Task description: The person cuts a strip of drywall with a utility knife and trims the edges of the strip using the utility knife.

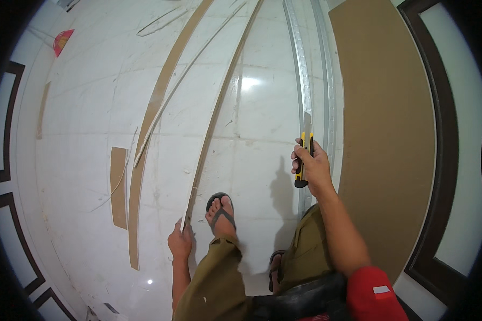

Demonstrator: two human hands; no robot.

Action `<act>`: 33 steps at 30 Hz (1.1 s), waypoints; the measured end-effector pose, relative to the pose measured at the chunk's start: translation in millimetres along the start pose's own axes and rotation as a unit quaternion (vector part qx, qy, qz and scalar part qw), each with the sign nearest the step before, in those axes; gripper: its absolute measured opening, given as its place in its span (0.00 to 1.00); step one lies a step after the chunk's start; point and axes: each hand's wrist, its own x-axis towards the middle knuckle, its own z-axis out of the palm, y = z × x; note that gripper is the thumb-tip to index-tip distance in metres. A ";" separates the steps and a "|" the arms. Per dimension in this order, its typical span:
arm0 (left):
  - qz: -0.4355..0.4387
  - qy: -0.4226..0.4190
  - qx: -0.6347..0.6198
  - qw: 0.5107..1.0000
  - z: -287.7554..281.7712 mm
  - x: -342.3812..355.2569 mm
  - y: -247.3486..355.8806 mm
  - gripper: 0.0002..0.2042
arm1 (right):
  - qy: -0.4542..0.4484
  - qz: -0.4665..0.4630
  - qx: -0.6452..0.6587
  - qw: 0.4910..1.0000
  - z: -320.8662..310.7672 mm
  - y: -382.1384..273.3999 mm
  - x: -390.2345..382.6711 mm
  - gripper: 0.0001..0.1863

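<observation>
Left hand (180, 243), arm reaching low beside the foot (220, 213), closed on the near end of a long narrow strip (208, 136) on the floor (262, 182); right hand (317, 170), forearm angled forward, wrapped round a yellow-black knife (306, 140), blade pointing away.

Slim yellow-and-black plastic cutter knife (300, 170): bright yellow broken up by black, with a silver-grey blade (307, 122).
Long narrow brown-and-white board strip (211, 128): brown face, whitish edge.
Broad brown flat board panel (385, 134): plain, even brown.
Long silver metal channels (299, 48): silver-grey with brighter flecks.
Glossy white square-tiled floor (257, 176): white, crossed by a faint beige grid.
Olive-brown cloth trousers (211, 278): one plain shade.
Short red cloth sleeve (372, 302): red with a small white patch (381, 289).
</observation>
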 end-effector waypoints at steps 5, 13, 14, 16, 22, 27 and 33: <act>0.045 0.009 -0.011 0.999 3.5 12.9 3.5 0.17 | 0.064 -0.043 -0.104 0.992 -41.3 16.5 4.8 0.12; -0.014 -0.067 0.029 0.997 61.7 -43.4 -140.7 0.28 | -0.036 -0.071 -0.210 0.974 -70.2 67.7 -54.0 0.14; -0.037 -0.120 -0.008 0.992 60.0 -43.1 -135.6 0.35 | -0.030 -0.091 -0.207 0.974 -72.1 64.6 -56.9 0.14; -0.058 -0.106 -0.031 0.992 56.5 -37.2 -112.2 0.34 | -0.008 -0.062 -0.132 0.989 -71.5 61.9 -58.8 0.13; -0.068 -0.012 -0.031 0.997 80.6 -24.5 -127.2 0.29 | 0.030 -0.097 -0.173 0.980 -60.2 78.3 -40.3 0.11; -0.090 -0.002 -0.025 0.996 56.8 3.8 -79.7 0.22 | 0.043 -0.107 -0.178 0.977 -63.5 82.1 -41.0 0.10; 0.093 0.000 -0.070 0.993 17.9 41.8 -2.9 0.23 | 0.029 -0.084 -0.173 0.981 -62.0 86.1 -26.0 0.11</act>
